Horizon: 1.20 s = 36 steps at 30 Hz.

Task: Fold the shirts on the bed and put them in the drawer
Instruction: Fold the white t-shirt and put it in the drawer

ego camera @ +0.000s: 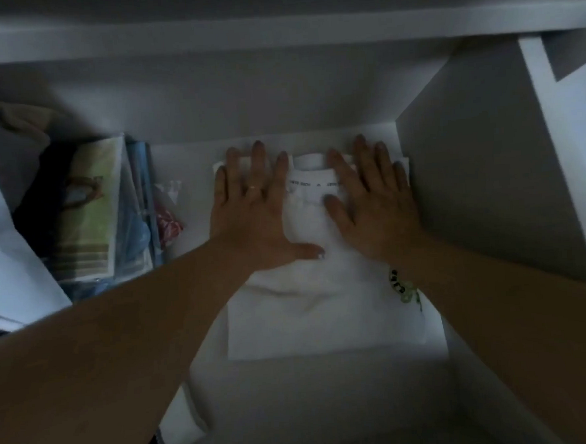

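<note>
The folded white shirt (324, 309) lies in the drawer (481, 183), near its right wall; my left hand (249, 210) and right hand (376, 206) rest flat on its collar end, fingers spread, gripping nothing; I judge they press to keep the fold flat.

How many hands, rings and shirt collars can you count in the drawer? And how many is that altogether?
Hands: 2, the left hand and the right hand, both flat on the white shirt.
Rings: 1, the ring on the left hand.
Shirt collars: 1, the collar between the hands.
Total: 4.
</note>
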Tool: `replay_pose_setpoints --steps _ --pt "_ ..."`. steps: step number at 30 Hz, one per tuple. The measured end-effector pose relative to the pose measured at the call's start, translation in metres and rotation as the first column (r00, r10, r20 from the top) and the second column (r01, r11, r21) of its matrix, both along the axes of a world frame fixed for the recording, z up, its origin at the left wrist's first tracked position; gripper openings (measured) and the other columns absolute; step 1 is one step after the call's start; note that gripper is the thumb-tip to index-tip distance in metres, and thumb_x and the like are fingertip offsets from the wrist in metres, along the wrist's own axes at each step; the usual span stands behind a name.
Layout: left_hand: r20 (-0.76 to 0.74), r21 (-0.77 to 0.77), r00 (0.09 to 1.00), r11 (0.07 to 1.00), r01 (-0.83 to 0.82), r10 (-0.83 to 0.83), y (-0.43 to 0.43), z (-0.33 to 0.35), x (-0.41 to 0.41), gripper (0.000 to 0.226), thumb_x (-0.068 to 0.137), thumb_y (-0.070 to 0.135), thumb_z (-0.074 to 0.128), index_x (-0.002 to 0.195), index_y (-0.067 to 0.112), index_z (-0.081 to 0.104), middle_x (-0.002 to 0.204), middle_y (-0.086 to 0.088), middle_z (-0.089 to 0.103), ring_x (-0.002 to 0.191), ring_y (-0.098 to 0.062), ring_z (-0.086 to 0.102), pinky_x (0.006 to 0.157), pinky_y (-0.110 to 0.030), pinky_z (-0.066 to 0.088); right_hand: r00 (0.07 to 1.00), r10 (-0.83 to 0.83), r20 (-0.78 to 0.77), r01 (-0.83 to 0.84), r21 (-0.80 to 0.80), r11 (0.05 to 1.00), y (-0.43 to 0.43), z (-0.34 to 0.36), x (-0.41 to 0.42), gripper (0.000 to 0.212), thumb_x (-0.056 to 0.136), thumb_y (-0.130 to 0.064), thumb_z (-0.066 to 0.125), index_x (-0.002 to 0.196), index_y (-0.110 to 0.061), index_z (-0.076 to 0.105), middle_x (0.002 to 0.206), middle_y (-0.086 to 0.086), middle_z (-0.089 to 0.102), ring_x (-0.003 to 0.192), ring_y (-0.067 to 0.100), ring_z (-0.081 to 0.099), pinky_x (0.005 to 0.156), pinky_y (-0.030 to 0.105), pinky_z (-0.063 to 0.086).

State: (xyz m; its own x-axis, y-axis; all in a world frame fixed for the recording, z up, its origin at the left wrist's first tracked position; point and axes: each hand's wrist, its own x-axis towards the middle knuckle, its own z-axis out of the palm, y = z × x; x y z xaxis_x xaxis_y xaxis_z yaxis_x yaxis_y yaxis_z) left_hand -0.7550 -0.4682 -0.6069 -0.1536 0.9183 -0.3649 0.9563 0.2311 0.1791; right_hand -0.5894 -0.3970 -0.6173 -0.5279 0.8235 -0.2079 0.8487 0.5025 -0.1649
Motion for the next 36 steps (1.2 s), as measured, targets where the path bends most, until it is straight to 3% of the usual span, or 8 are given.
replay_pose_setpoints --steps 3,6,9,12,15,19,29,36 --pt "-0.075 -0.100 0.995 0.992 -0.080 0.073 0.010 -0.007 -0.003 0.144 0.039 0.095 0.043 0.141 0.021 -0.026 0.146 -0.024 -0.031 0.135 -0.045 -0.024 0.111 -0.050 -0.011 0.997 -0.060 0.050 0.062 -0.034 0.998 0.011 -0.009 0.001 0.068 0.093 -0.055 0.027 0.149 -0.027 -0.001 0.158 0.003 -0.006 0.144 0.022 -0.008 0.114 0.039 -0.007" --pt "-0.090 -0.029 0.992 0.996 -0.089 0.086 0.007 -0.004 -0.002 0.144 0.040 0.095 0.040 0.141 0.016 -0.026 0.144 -0.025 -0.035 0.133 -0.043 -0.031 0.107 -0.049 -0.021 0.991 -0.123 0.044 0.121 0.044 0.992 0.008 -0.003 -0.003 0.073 0.092 -0.053 0.032 0.149 -0.018 0.003 0.158 0.006 -0.005 0.144 0.027 -0.007 0.115 0.041 -0.006" --pt "-0.081 0.068 0.986 0.986 0.151 -0.146 0.002 -0.005 0.005 0.133 0.047 0.094 0.026 0.141 0.015 -0.027 0.136 -0.007 -0.050 0.130 -0.024 -0.042 0.101 -0.042 -0.032 0.991 0.130 -0.018 -0.129 0.045 0.991 -0.002 0.003 -0.012 0.066 0.091 -0.049 0.030 0.148 -0.020 0.014 0.158 0.004 0.003 0.145 0.028 0.001 0.114 0.040 -0.005" --pt "0.025 -0.036 0.989 0.988 0.149 -0.149 0.004 -0.009 0.009 0.134 0.050 0.090 0.041 0.140 0.020 -0.029 0.147 0.000 -0.039 0.136 -0.017 -0.032 0.107 -0.041 -0.021 0.968 0.249 0.029 -0.248 -0.026 0.968 -0.002 -0.001 -0.012 0.065 0.095 -0.050 0.028 0.148 -0.025 0.001 0.158 -0.005 -0.002 0.145 0.019 -0.005 0.114 0.035 -0.007" --pt "0.039 0.023 0.990 0.991 0.134 -0.134 0.001 -0.005 0.006 0.132 0.051 0.088 0.043 0.140 0.021 -0.029 0.150 -0.002 -0.034 0.137 -0.018 -0.031 0.108 -0.038 -0.021 0.992 0.126 -0.004 -0.126 -0.021 0.992 0.001 0.003 -0.009 0.072 0.094 -0.046 0.035 0.147 -0.018 -0.004 0.157 0.000 -0.008 0.144 0.021 -0.010 0.113 0.031 -0.012" --pt "0.045 0.352 0.998 0.936 0.025 -0.043 -0.036 0.001 0.018 0.103 0.074 0.075 0.033 0.145 0.010 -0.004 0.151 -0.011 -0.013 0.141 -0.024 -0.011 0.111 -0.038 -0.016 0.984 -0.046 -0.174 0.062 0.086 0.994 -0.035 0.014 0.003 0.073 0.088 -0.046 0.031 0.143 -0.015 -0.004 0.151 0.003 -0.009 0.141 0.019 -0.008 0.114 0.034 -0.008" --pt "0.070 0.279 0.994 0.955 -0.105 0.089 -0.077 -0.019 0.040 0.083 0.086 0.059 0.023 0.144 0.001 0.008 0.149 -0.017 -0.002 0.140 -0.030 0.000 0.113 -0.039 -0.002 0.987 -0.150 -0.051 0.149 -0.022 0.989 -0.066 0.001 0.025 0.074 0.088 -0.047 0.026 0.147 -0.007 0.007 0.156 0.014 0.005 0.145 0.028 0.002 0.117 0.040 -0.001" --pt "0.025 0.258 1.000 0.966 0.010 -0.017 -0.104 -0.019 0.062 0.082 0.090 0.061 0.017 0.139 -0.002 0.032 0.148 -0.024 0.023 0.136 -0.045 0.018 0.111 -0.050 0.011 0.976 0.211 -0.052 -0.211 0.012 0.977 -0.105 0.002 0.056 0.061 0.091 -0.042 0.032 0.142 -0.010 0.026 0.150 0.009 0.022 0.138 0.032 0.018 0.113 0.040 0.011"
